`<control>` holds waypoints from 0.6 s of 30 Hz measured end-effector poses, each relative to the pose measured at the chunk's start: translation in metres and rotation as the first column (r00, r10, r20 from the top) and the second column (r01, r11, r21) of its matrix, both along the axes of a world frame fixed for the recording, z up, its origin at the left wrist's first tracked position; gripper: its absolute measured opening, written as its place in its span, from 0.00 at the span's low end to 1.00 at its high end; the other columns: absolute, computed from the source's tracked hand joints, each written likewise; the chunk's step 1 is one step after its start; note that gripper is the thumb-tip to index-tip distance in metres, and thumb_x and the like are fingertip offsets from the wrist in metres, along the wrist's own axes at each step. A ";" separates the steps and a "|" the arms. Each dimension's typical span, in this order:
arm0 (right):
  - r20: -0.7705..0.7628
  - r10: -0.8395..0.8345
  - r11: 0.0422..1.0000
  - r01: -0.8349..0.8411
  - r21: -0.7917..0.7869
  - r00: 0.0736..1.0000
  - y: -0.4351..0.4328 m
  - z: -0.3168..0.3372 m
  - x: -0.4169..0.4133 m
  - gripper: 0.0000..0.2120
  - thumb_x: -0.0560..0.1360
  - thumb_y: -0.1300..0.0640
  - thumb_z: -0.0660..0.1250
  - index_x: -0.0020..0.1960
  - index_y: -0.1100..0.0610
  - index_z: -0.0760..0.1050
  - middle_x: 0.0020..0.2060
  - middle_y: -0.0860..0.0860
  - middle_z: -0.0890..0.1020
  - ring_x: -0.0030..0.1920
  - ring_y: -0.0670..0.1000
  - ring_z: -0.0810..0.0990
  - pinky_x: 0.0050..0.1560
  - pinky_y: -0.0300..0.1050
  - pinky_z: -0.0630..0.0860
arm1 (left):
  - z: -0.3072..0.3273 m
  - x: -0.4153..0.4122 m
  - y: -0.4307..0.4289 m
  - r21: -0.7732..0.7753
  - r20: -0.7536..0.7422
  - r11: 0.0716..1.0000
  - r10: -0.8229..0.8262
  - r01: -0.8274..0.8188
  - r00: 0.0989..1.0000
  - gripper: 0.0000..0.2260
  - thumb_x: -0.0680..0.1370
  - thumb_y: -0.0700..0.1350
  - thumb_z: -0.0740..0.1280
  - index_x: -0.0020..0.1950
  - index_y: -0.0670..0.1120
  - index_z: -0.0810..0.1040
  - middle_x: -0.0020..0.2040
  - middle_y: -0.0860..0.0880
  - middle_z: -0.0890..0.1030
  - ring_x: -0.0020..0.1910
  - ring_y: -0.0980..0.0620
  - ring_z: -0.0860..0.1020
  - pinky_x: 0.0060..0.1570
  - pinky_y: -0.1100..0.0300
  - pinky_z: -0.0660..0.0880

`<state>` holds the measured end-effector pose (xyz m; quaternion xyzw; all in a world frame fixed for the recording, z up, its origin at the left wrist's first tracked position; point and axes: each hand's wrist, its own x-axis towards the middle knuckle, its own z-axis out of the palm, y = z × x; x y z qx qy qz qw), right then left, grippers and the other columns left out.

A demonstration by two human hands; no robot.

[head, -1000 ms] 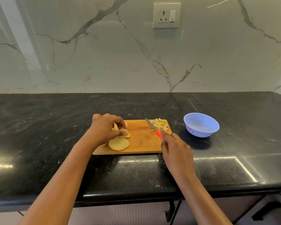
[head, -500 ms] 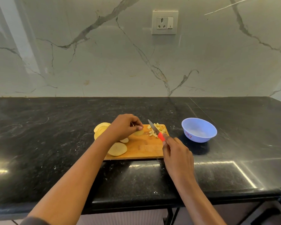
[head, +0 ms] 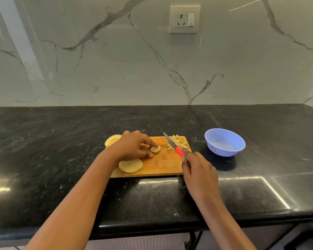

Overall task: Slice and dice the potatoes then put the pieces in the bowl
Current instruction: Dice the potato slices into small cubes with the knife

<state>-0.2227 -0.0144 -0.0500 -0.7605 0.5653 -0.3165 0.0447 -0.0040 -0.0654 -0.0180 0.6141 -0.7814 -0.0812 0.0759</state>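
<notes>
Where the black counter (head: 61, 159) meets a veined marble wall (head: 98, 69), a wooden board (head: 163, 165) lies near the front edge. The left hand (head: 132, 147) pins a small potato slice (head: 155, 149) mid-board with curled fingertips. The right hand (head: 199, 170) grips a red-handled knife (head: 172, 143), its blade over diced potato (head: 177, 141) at the board's far right corner. A blue bowl (head: 222, 150) stands just beside the board.

The cutting board (head: 163, 166) is matt wood on a polished, speckled black stone countertop (head: 61, 141). Right of the board, the bowl (head: 224, 151) looks like smooth plastic. Over the board, the knife (head: 172, 144) has a metal blade and a plastic-looking handle.
</notes>
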 end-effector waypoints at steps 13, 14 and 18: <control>-0.048 0.107 0.994 -0.107 0.012 0.993 0.000 -0.003 0.004 0.19 0.81 0.54 0.56 0.72 0.45 0.66 0.48 0.47 0.76 0.43 0.49 0.77 0.39 0.42 0.72 | -0.006 -0.024 0.008 -0.161 0.186 0.987 0.054 -0.024 0.981 0.19 0.80 0.59 0.59 0.69 0.57 0.71 0.71 0.59 0.68 0.69 0.58 0.67 0.69 0.56 0.59; -0.052 0.115 0.993 -0.114 0.013 0.992 -0.001 -0.002 0.004 0.20 0.81 0.53 0.55 0.72 0.45 0.65 0.49 0.47 0.76 0.44 0.49 0.78 0.40 0.43 0.72 | -0.006 -0.025 0.012 -0.150 0.183 0.989 0.021 0.007 0.983 0.18 0.81 0.57 0.58 0.70 0.57 0.70 0.72 0.59 0.68 0.70 0.59 0.66 0.71 0.56 0.56; -0.092 0.136 0.990 -0.134 0.031 0.986 -0.001 0.002 0.004 0.20 0.81 0.52 0.55 0.73 0.44 0.64 0.48 0.46 0.74 0.44 0.49 0.77 0.41 0.42 0.71 | -0.010 -0.028 0.020 -0.093 0.167 0.994 -0.048 0.064 0.985 0.19 0.82 0.54 0.55 0.73 0.54 0.68 0.72 0.58 0.67 0.71 0.57 0.66 0.71 0.57 0.58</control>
